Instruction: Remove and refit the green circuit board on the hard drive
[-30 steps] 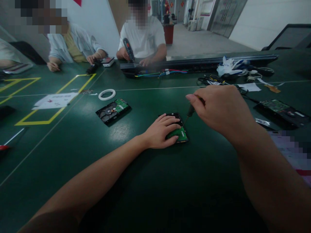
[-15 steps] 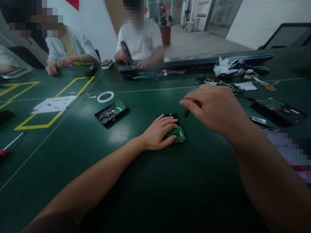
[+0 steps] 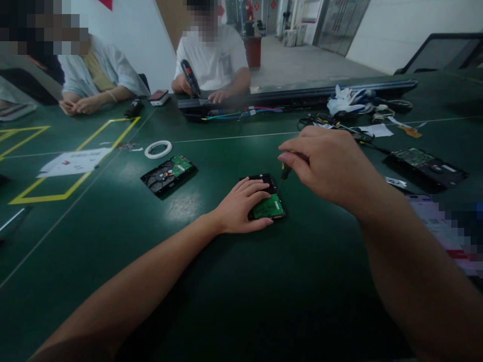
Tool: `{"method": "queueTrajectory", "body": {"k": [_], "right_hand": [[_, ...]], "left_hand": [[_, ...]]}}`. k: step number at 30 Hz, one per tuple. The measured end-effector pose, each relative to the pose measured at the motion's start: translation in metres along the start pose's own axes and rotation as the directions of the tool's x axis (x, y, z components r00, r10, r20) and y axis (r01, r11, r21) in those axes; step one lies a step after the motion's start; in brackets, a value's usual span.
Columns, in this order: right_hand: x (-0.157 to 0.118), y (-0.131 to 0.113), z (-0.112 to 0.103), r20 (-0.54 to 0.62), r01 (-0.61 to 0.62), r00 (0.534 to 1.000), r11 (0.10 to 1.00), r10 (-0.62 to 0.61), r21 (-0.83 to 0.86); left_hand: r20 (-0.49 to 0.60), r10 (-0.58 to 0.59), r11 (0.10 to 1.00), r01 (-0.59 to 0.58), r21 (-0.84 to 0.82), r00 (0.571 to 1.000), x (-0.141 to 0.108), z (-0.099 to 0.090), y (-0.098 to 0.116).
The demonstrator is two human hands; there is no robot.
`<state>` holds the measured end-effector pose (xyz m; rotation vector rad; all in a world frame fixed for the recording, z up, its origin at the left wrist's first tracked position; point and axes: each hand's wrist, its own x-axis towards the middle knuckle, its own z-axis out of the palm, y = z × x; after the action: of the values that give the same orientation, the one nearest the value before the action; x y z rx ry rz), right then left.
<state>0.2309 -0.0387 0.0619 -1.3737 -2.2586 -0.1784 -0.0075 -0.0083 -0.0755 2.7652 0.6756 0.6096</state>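
Observation:
A hard drive (image 3: 272, 205) with a green circuit board lies on the green table in front of me. My left hand (image 3: 245, 205) rests across it from the left, fingers spread over its top and thumb along the near edge, holding it down. My right hand (image 3: 320, 166) is closed around a screwdriver (image 3: 286, 172) with a dark and yellow handle. Its thin shaft points down to the right edge of the drive. The tip is too small to make out.
Another hard drive (image 3: 168, 175) lies left, near a white ring (image 3: 158, 149). A third drive (image 3: 426, 168) and a phone (image 3: 433, 221) are at the right. Cables, gloves (image 3: 347, 100) and a long dark bar (image 3: 302, 95) lie farther back. Across the table a person (image 3: 213, 60) holds a power screwdriver (image 3: 190, 78).
The view has shifted slightly, moving everything a little left. My left thumb has moved toward the drive's near edge, uncovering more of the board. The right hand still grips the screwdriver at the drive.

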Motion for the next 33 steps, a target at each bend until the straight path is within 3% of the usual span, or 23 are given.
{"method": "queueTrajectory", "body": {"k": [13, 19, 28, 33], "right_hand": [[0.0, 0.001, -0.002, 0.04, 0.041, 0.998, 0.998, -0.043, 0.042], [0.001, -0.004, 0.001, -0.006, -0.004, 1.0, 0.999, 0.005, 0.039], [0.001, 0.001, 0.009, -0.088, -0.072, 0.994, 0.996, 0.068, -0.051], [0.001, -0.002, 0.012, -0.075, -0.053, 0.996, 0.998, 0.05, -0.032]], "left_hand": [[-0.008, 0.001, 1.0, -0.001, 0.003, 1.0, -0.001, 0.002, -0.001], [-0.009, -0.001, 1.0, 0.001, 0.008, 1.0, 0.001, 0.002, 0.0], [0.096, 0.049, 0.999, -0.05, 0.011, 0.994, -0.002, -0.013, -0.003], [0.109, 0.003, 0.997, -0.011, 0.077, 0.994, -0.007, -0.014, 0.001]]}}
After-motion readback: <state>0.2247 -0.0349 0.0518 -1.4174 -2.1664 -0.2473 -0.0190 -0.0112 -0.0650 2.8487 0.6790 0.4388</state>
